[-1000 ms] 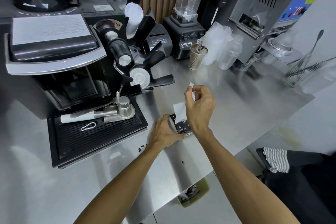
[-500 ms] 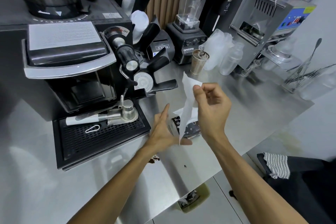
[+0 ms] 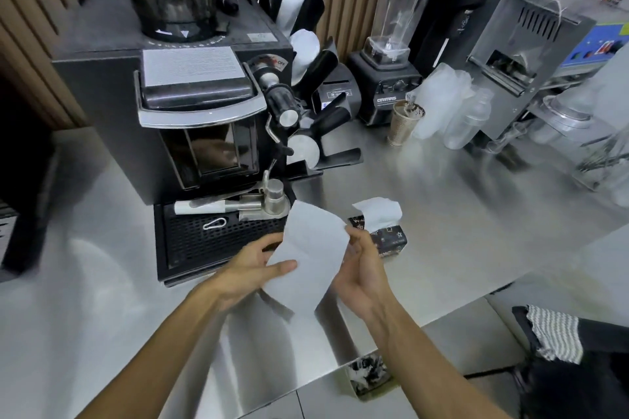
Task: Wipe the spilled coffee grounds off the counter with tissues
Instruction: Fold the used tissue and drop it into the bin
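Observation:
A white tissue [image 3: 308, 260] hangs spread between both hands above the steel counter [image 3: 442, 231]. My left hand [image 3: 248, 269] holds its left side, thumb on top of the sheet. My right hand [image 3: 362, 269] grips its right edge. Just behind my right hand lies the dark tissue pack [image 3: 388, 236] with another white sheet [image 3: 377, 213] sticking up from it. The tissue and my hands cover the counter where the coffee grounds lay; no grounds show in this frame.
The black coffee grinder [image 3: 200, 105] and its drip tray [image 3: 218, 238] with a portafilter [image 3: 258, 202] stand left of the hands. A blender [image 3: 391, 78], a cup [image 3: 403, 124] and plastic bottles [image 3: 469, 122] line the back. A bin [image 3: 367, 376] sits below the counter edge.
My right hand pulled the tissue free of the pack and brought it down toward me. My left hand left the pack and took the sheet's left side. The view shifted closer.

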Demonstrator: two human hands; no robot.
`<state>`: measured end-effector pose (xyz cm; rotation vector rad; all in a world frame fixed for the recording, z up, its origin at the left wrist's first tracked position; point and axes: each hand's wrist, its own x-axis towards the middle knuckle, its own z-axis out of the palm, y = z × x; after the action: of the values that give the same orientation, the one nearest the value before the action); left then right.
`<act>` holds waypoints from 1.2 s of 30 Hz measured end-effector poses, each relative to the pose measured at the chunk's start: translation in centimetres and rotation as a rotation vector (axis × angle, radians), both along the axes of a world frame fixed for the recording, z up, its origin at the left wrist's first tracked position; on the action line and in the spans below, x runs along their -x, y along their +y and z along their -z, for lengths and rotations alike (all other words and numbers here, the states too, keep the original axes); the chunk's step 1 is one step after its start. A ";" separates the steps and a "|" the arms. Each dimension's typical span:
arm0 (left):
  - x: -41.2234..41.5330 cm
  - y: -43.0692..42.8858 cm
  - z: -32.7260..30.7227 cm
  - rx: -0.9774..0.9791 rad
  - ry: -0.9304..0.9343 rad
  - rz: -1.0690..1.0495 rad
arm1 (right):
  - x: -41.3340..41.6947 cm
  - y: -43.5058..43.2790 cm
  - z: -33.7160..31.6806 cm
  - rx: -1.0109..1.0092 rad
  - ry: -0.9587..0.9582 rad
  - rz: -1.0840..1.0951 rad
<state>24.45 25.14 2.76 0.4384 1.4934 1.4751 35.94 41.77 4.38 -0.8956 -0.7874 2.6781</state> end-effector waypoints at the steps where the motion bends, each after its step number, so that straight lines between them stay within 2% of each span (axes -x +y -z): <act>1: -0.2 -0.5 0.4 0.025 0.011 -0.018 | -0.4 -0.5 0.6 0.028 -0.010 -0.011; 4: -0.9 -1.7 1.3 0.091 0.064 -0.030 | -1.2 -1.6 2.1 -0.011 -0.080 -0.142; 6: -1.0 -2.2 1.6 0.135 0.114 -0.011 | -1.3 -1.9 2.4 -0.119 -0.161 -0.228; 9: -1.0 -2.7 1.7 0.238 0.195 0.049 | -1.6 -1.3 3.4 -0.214 -0.299 -0.234; 12: -1.3 -2.9 1.5 0.294 0.218 0.054 | -2.1 -0.5 3.5 -0.300 -0.334 -0.268; 17: -2.0 -2.4 1.1 0.378 0.282 0.030 | -2.7 1.3 2.8 -0.383 -0.347 -0.313; 26: -3.8 -2.1 0.2 0.384 0.389 -0.084 | -4.2 4.5 2.1 -0.517 -0.343 -0.453; 32: -3.9 -3.0 0.7 0.410 0.532 -0.121 | -4.7 5.1 2.6 -0.613 -0.239 -0.464; 36: -4.3 -2.6 0.0 0.435 0.559 -0.111 | -4.2 5.0 2.7 -0.877 -0.173 -0.524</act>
<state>28.73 22.55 2.79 0.5302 2.2510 1.1022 40.10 46.81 1.66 -0.7319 -2.2360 2.1752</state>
